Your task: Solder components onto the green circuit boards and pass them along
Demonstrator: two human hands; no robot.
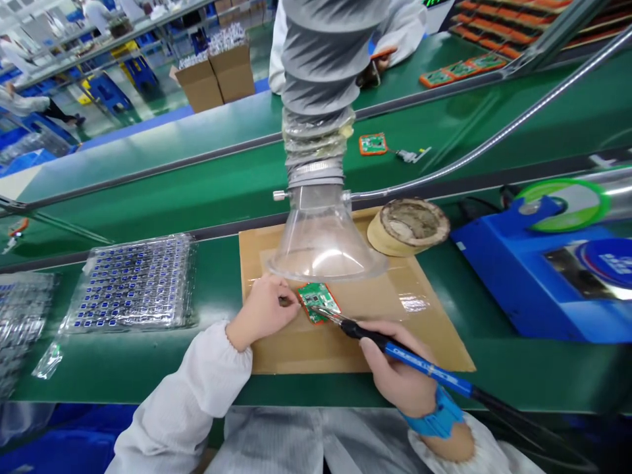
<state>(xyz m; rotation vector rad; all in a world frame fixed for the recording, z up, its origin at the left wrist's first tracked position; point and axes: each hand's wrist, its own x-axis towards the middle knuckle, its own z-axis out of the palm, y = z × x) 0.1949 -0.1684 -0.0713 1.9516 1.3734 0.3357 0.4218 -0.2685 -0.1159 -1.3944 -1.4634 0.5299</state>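
Green bench (162,372) spans this busy workshop. Near me, the right hand (402,375) wraps its fingers round a soldering iron (425,366), tip over the circuit board (315,296); the left hand (266,309) curls at the board's left edge, whether pinching it I cannot tell. The board lies on a cardboard sheet (296,355), near a clear hood (328,247). Soldering seems under way, calling for a steady board and careful tip.

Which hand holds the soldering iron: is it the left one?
No, the right hand grips the soldering iron, while the left hand is at the edge of the green circuit board.
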